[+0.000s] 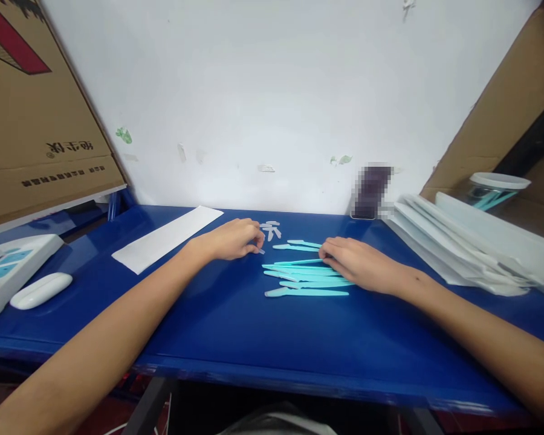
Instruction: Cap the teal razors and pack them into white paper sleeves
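Note:
Several turquoise eyebrow razors (pixel 308 292) lie side by side on the blue table (pixel 254 338). My right hand (pixel 356 263) is over their handle ends, fingers pinched on the end of one eyebrow razor (pixel 299 263) whose blade end points left. Two more razors (pixel 294 247) lie just beyond it. My left hand (pixel 238 238) is left of the razors, thumb and fingers closed on a small clear plastic cap (pixel 261 251). Past its fingertips is a small group of similar clear caps (pixel 271 229).
A white paper strip (pixel 167 238) lies at left, near a white mouse-shaped case (pixel 42 290) and a white tray (pixel 22 260). Stacked white packets (pixel 453 254) and a round-lidded tub (pixel 498 182) stand at right. A phone (pixel 372 190) leans on the wall.

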The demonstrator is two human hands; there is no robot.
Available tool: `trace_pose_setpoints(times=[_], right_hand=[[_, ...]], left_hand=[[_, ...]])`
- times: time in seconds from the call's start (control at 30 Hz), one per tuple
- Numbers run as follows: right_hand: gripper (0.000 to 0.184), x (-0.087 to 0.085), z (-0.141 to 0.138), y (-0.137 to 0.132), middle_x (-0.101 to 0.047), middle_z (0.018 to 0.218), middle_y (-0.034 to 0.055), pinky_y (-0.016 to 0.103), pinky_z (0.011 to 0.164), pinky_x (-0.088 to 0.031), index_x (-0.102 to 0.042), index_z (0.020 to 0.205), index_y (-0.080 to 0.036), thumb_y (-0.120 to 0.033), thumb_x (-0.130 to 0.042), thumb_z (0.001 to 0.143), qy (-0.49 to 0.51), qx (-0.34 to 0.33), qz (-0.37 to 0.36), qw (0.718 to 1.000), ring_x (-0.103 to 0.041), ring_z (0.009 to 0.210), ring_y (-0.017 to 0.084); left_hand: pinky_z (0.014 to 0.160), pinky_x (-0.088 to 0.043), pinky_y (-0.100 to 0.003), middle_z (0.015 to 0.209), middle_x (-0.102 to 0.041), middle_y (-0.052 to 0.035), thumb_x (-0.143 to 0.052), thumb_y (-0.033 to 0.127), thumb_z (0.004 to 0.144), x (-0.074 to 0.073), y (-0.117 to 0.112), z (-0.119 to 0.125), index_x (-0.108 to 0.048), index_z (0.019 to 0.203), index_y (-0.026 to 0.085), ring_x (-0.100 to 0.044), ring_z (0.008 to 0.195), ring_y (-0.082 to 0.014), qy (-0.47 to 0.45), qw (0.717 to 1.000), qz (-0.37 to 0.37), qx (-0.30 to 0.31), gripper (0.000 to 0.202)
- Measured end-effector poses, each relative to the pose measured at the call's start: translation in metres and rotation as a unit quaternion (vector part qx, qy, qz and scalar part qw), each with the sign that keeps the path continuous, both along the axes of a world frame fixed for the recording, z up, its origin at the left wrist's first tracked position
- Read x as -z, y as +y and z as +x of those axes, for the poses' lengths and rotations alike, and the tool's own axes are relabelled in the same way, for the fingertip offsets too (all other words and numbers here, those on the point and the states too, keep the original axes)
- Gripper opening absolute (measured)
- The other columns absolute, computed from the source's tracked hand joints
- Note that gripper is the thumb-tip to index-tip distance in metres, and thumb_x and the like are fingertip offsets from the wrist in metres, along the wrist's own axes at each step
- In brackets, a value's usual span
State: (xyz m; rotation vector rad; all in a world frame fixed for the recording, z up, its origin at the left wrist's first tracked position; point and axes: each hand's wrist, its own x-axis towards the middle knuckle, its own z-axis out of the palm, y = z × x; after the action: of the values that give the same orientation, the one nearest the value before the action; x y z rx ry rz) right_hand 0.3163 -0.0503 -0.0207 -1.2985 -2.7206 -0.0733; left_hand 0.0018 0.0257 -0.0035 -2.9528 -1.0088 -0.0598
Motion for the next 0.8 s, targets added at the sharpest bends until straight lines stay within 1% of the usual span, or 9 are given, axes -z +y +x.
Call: trace_pose_setpoints(times=[0.07,0.13,0.2,0.27,0.37,0.5,0.63,0.8], right_hand=[[0.018,-0.002,0.0,0.0,-0.061,0.082,0.004,0.03,0.062,-0.032,-0.048,0.089,-0.021,-0.022,-0.037,0.103,0.005,0.017,0.001,1.0,-0.052,0.068,0.018],[0.017,-0.003,0.001,0.0,-0.058,0.078,0.0019,0.031,0.06,-0.029,-0.042,0.09,-0.023,-0.024,-0.032,0.105,0.018,0.031,-0.012,0.999,-0.048,0.063,0.017],[0.017,-0.004,0.003,-0.001,-0.056,0.078,0.0012,0.031,0.059,-0.028,-0.037,0.091,-0.024,-0.026,-0.03,0.105,0.03,0.031,-0.028,0.999,-0.046,0.063,0.017],[0.015,-0.003,0.004,0.0,-0.055,0.08,0.0014,0.031,0.059,-0.028,-0.036,0.091,-0.024,-0.025,-0.029,0.105,0.034,0.024,-0.037,0.998,-0.045,0.064,0.017],[0.011,-0.001,0.005,0.0,-0.055,0.081,0.0016,0.03,0.058,-0.028,-0.036,0.092,-0.024,-0.022,-0.033,0.102,0.038,0.019,-0.044,0.998,-0.045,0.065,0.017],[0.011,0.002,0.004,0.0,-0.057,0.081,0.002,0.029,0.058,-0.028,-0.036,0.089,-0.024,-0.018,-0.039,0.097,0.06,0.005,-0.047,0.997,-0.047,0.066,0.017],[0.009,0.002,0.001,-0.001,-0.057,0.081,0.0022,0.029,0.057,-0.028,-0.038,0.09,-0.024,-0.017,-0.039,0.096,0.05,0.007,-0.044,0.998,-0.046,0.064,0.016],[0.011,-0.001,0.003,-0.002,-0.054,0.08,0.0018,0.029,0.057,-0.027,-0.036,0.089,-0.024,-0.02,-0.035,0.1,0.032,0.016,-0.033,0.999,-0.043,0.063,0.016]], left_hand=[[0.077,-0.04,-0.028,0.096,-0.072,-0.0047,-0.067,0.024,0.093,0.002,-0.001,0.002,-0.072,0.09,0.02,-0.063,0.095,-0.0219,-0.022,1.0,-0.022,0.005,0.007],[0.073,-0.04,-0.028,0.089,-0.073,-0.0031,-0.066,0.029,0.095,0.003,-0.002,0.003,-0.071,0.088,0.02,-0.064,0.086,-0.0199,-0.039,0.998,-0.043,0.007,0.012],[0.07,-0.04,-0.028,0.083,-0.073,-0.0021,-0.065,0.035,0.095,0.004,-0.003,0.004,-0.071,0.086,0.019,-0.064,0.076,-0.0177,-0.047,0.997,-0.064,0.006,0.019],[0.068,-0.04,-0.028,0.08,-0.073,-0.0021,-0.065,0.037,0.096,0.005,-0.005,0.005,-0.072,0.086,0.019,-0.065,0.071,-0.0169,-0.054,0.996,-0.073,0.007,0.022],[0.069,-0.041,-0.029,0.084,-0.076,-0.0037,-0.066,0.035,0.096,0.005,-0.006,0.007,-0.075,0.087,0.019,-0.067,0.075,-0.0184,-0.062,0.996,-0.061,0.015,0.02],[0.072,-0.044,-0.029,0.09,-0.077,-0.0047,-0.066,0.032,0.096,0.007,-0.008,0.011,-0.077,0.09,0.019,-0.07,0.082,-0.0201,-0.072,0.996,-0.05,0.029,0.018],[0.071,-0.045,-0.028,0.09,-0.078,-0.0038,-0.066,0.031,0.095,0.009,-0.008,0.012,-0.077,0.091,0.019,-0.07,0.079,-0.0187,-0.09,0.994,-0.059,0.03,0.017],[0.068,-0.044,-0.028,0.087,-0.077,-0.0034,-0.067,0.032,0.095,0.01,-0.007,0.012,-0.078,0.09,0.019,-0.069,0.075,-0.0178,-0.098,0.993,-0.064,0.027,0.018]])
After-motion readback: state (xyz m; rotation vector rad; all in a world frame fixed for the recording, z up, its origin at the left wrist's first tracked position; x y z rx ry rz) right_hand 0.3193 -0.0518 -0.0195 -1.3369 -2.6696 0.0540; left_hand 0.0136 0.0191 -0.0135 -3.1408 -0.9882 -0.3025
